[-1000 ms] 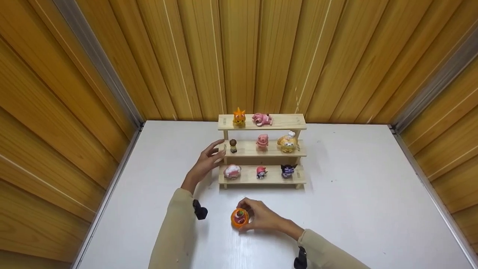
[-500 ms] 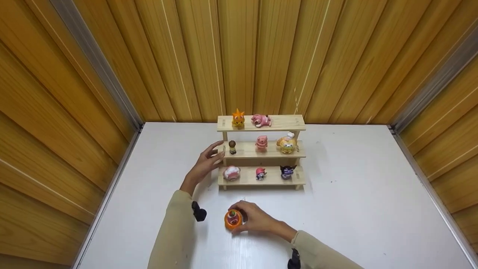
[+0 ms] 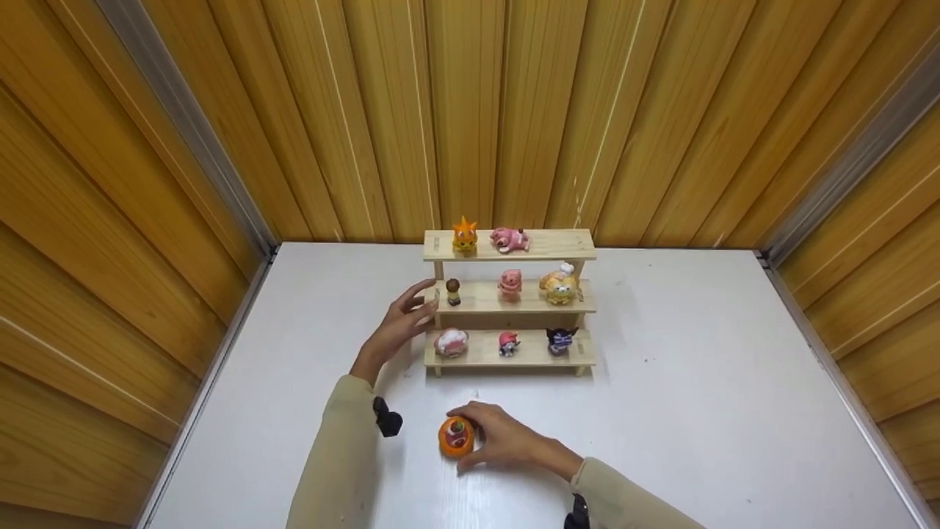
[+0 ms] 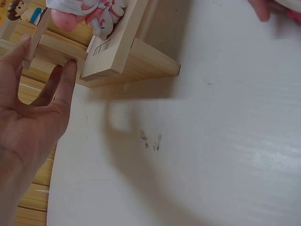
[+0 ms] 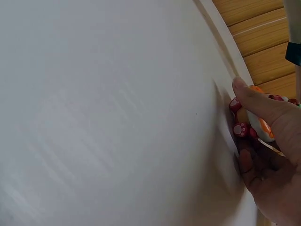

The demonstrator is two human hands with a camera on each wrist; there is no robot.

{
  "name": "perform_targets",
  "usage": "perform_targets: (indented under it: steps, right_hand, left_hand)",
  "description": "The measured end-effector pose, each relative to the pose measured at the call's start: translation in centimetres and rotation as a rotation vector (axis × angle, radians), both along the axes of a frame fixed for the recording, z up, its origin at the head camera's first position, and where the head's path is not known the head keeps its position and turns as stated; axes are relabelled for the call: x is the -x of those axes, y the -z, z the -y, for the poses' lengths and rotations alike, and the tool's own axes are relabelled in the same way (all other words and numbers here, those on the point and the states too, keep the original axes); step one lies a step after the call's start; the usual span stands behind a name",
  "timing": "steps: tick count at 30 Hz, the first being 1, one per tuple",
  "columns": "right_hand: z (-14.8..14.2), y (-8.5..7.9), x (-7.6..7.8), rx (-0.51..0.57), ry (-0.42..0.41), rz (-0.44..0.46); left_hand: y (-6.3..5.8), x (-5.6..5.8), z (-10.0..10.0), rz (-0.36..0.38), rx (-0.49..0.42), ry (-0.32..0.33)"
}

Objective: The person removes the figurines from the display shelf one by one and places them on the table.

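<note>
An orange round figurine [image 3: 455, 438] with a red-and-white top and a green tip stands on the white table in front of the shelf. Around its right side curves my right hand [image 3: 507, 439], thumb and fingertips spread slightly off the figurine. Red paws with pink pads show on the figurine [image 5: 241, 130] in the right wrist view, beside the thumb. My left hand [image 3: 395, 327] is at the left end of the three-tier wooden display shelf [image 3: 481, 297], its fairly straight fingertips touching the middle tier's end. In the left wrist view those fingers [image 4: 68, 77] lie against the wood.
On the top tier are an orange spiky figurine [image 3: 464, 236] and a lying pink bear [image 3: 509, 239]. The middle tier bears a small brown-haired figure [image 3: 453, 292], a pink figure [image 3: 510, 285] and a yellow one with a chef hat [image 3: 560, 288]. Wood-panelled walls [image 3: 470, 117] enclose the table.
My right hand moved the orange figurine slightly left and toward me, then its thumb and fingers spread away from it. My left hand stayed at the shelf end.
</note>
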State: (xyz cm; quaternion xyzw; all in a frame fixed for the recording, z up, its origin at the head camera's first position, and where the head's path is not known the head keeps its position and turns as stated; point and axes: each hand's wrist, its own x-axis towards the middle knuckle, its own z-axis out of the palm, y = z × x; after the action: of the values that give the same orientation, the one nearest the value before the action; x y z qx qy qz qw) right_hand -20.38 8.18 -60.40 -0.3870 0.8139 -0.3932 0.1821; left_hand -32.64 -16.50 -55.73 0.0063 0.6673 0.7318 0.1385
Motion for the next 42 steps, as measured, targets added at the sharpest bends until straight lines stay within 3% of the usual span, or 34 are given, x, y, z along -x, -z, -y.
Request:
perform_targets:
  steps: [3,8,17,29,35,42]
  right_hand:
    - [-0.6,-0.2,-0.1,0.010,-0.020,0.028]
    - [-2.3,-1.5,0.0,0.060,-0.078,-0.004]
    - [-5.8,-5.9,0.9,0.097,-0.098,-0.036]
    - [-8.5,-11.7,3.4,0.182,0.031,0.017]
    - [-9.3,-14.8,6.2,0.241,0.141,0.049]
    - [-10.2,-17.3,9.6,0.314,0.300,0.107]
  left_hand:
    - [0.0,-0.1,-0.1,0.006,0.012,0.006]
    - [-0.1,-0.1,0.0,0.006,0.007,0.008]
    - [-0.4,-0.2,0.4,-0.028,0.030,0.034]
    - [-0.6,-0.2,0.2,-0.015,0.023,0.030]
    - [-0.7,0.1,0.4,-0.022,0.020,0.035]
    - [-0.3,-0.2,0.3,-0.011,0.033,0.039]
